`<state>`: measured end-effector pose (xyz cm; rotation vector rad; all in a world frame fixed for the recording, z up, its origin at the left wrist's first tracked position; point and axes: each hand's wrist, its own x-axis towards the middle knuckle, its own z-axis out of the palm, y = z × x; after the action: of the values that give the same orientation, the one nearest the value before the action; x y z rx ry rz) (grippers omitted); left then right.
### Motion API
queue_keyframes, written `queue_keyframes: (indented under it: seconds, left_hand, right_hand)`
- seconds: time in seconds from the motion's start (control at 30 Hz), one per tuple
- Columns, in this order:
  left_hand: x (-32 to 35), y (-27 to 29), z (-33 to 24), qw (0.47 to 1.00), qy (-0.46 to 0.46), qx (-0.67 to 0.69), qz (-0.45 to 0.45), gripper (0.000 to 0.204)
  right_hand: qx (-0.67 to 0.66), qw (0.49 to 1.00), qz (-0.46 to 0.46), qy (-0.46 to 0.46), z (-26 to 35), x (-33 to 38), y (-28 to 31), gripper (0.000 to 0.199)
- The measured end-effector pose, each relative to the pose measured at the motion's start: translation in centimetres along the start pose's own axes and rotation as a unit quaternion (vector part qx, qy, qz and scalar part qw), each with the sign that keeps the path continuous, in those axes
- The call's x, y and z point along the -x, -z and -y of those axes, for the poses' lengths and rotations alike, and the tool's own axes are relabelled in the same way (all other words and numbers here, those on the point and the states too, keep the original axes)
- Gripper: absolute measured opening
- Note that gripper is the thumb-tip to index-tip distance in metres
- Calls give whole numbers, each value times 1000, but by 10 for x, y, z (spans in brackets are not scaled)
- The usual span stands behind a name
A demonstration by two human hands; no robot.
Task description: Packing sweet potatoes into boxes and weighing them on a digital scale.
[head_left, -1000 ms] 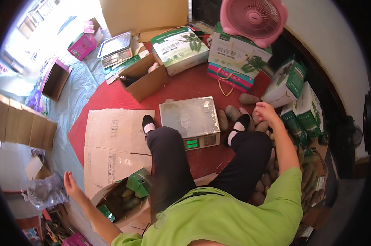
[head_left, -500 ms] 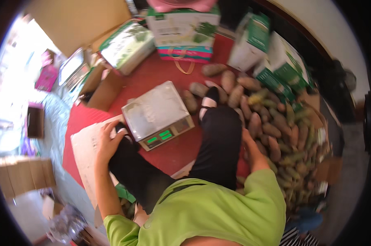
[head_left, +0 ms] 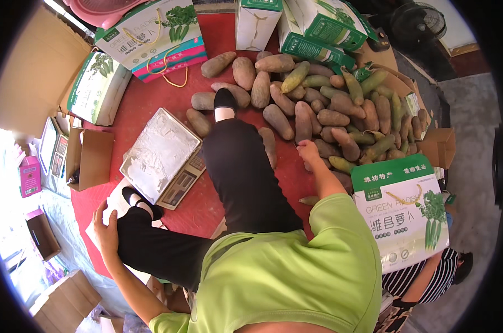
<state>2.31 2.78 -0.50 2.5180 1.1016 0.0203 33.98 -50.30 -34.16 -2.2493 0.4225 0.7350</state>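
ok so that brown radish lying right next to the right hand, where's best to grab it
Probably around the middle of the long brown radish, coming from above. It lies flat on the red mat with neighbours pressed along both sides, so only its top is free. The right hand is already beside its lower end.

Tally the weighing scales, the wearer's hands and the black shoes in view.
weighing scale: 1
wearer's hands: 2 (left hand, right hand)
black shoes: 2
Total: 5
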Motion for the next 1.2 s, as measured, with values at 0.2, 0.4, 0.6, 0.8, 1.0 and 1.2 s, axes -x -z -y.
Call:
queue_keyframes:
  seconds: [0.2, 0.4, 0.6, 0.8, 1.0, 1.2]
  left_hand:
    - [-2, -4, 4, 1000, -17, -6, -16, 39]
    - [4, 3, 4, 1000, 6, -7, -17, 40]
    - [3, 2, 4, 999, 7, -2, -33, 41]
    - [-5, -1, -1, 1000, 14, -14, -6, 42]
    - [-2, -4, 6, 1000, -10, -4, -11, 42]
    - [-16, -12, 7, 998, -57, 13, 2, 39]
  right_hand:
    - [8, 993, -50, 110, 24, -30, -12, 22]
    - [88, 962, -18, 257, 95, 1, -33, 25]
    - [53, 968, -28, 243, 130, -9, -36, 24]
    - [-42, 940, -64, 332, 204, -33, -16, 24]
    - [73, 836, -241, 487, 293, 105, 57, 27]
    - [319, 731, -466, 383, 269, 207, 190, 44]
